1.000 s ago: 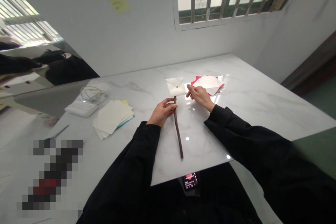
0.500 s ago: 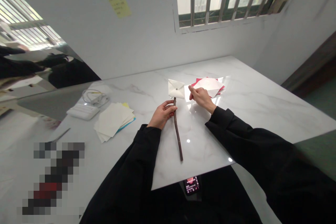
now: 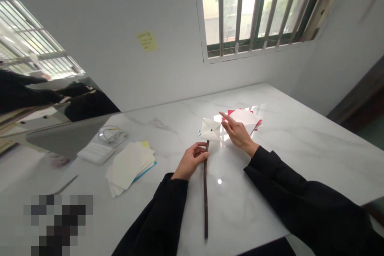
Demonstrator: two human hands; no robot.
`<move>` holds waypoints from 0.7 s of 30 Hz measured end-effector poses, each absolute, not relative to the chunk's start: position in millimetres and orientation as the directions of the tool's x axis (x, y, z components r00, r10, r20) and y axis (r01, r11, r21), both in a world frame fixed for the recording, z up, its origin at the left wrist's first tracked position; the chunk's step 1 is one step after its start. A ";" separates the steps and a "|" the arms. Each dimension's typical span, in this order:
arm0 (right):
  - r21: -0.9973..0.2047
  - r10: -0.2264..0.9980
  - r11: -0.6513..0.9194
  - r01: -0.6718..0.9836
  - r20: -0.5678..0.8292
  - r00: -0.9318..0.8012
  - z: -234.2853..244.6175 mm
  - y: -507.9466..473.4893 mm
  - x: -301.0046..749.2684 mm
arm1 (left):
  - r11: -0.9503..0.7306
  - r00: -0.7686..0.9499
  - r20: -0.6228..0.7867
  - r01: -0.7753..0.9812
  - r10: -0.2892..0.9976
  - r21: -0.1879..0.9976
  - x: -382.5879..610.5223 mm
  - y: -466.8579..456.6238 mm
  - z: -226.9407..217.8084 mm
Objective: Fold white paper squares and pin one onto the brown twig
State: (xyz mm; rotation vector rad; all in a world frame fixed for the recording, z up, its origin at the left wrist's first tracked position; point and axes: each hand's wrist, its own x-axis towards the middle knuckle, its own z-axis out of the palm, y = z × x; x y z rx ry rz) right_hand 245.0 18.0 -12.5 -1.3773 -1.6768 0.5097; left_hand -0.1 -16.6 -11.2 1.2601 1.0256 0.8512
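Note:
My left hand (image 3: 191, 161) grips a long dark brown wooden stick (image 3: 206, 196) near its far end, thumb and fingers pinched on it. At the tip of that stick is a small cream envelope (image 3: 209, 134), folded to a point with a small dark round stud in its middle. Whether stick and envelope are joined I cannot tell. Just left of the envelope lie small shiny beads (image 3: 199, 133). My right hand (image 3: 238, 132) hovers right of the envelope, forefinger stretched out and thumb apart, with nothing visible in it.
Behind my right hand lies a stack of red and white envelopes (image 3: 244, 119). On the left are several cream paper sheets (image 3: 130, 167), a white box-like device (image 3: 95, 153) and a coiled cable (image 3: 112, 138). A mirror-like panel (image 3: 60, 100) stands at the back left. The marble tabletop (image 3: 300, 136) meets the wall.
My view has tilted up, so the table things sit lower in the picture. My right hand has gone from closed fingers to an outstretched forefinger. My left hand still grips the stick.

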 end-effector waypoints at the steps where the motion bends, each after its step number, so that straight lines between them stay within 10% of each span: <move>1: -0.761 0.940 0.275 0.587 0.340 -0.001 -13.6 19.9 247.3 | 0.131 0.341 -0.139 0.046 0.930 0.990 -1.0 -16.8 -11.2; 21: -0.852 0.995 0.074 0.518 0.098 0.019 -30.8 32.0 245.6 | 0.183 0.252 -0.159 -0.075 0.954 0.980 -7.9 -16.3 -16.3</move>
